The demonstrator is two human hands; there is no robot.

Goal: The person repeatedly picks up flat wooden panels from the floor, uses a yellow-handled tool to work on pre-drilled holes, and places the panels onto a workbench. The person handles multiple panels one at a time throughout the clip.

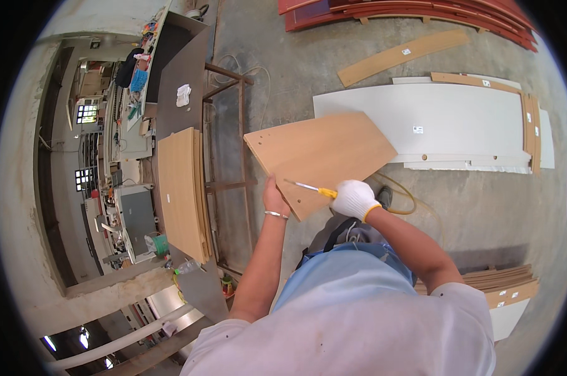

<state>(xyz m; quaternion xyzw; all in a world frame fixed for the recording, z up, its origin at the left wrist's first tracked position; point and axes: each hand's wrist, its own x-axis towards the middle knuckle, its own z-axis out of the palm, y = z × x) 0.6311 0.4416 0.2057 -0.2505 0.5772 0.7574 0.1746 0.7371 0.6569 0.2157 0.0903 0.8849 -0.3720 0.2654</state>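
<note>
A light-brown wooden board [324, 145] with small holes near its corners is held up, tilted, in front of me. My left hand [275, 197], bare and with a bracelet at the wrist, grips the board's lower left edge. In a white knitted glove, my right hand [353, 199] is closed round a yellow-handled tool [327, 192] with a slim metal shaft. The shaft points left across the board's lower part, its tip near the left hand. Whether the tip touches the board, I cannot tell.
On my left stands a dark bench [176, 94] with stacked brown boards [182, 188]. White panels [371, 116] lie on the floor to the right, below a long brown strip [402, 57]. A yellow hose [412, 202] curls by my shoe [384, 198]. Red boards [409, 15] are stacked far ahead.
</note>
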